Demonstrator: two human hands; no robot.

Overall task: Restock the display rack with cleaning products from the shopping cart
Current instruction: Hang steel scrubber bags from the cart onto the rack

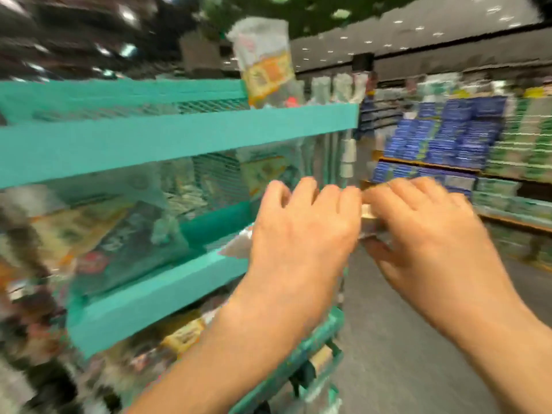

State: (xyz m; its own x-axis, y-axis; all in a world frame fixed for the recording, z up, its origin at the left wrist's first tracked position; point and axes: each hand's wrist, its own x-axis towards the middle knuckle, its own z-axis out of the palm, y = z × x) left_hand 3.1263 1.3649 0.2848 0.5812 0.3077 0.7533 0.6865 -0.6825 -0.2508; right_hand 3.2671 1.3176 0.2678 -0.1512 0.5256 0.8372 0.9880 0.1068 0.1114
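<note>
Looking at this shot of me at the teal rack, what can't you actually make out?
- Head view: the small item between the left hand and right hand is mostly covered by fingers and blurred.
- Package labels on the teal rack are smeared by motion blur.
- Blue stacked products on the far shelves are too distant and blurred to identify.

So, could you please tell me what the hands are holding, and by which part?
Both hands, left hand and right hand, grip a small pale packet between them by its ends; blur hides what it is.
</note>
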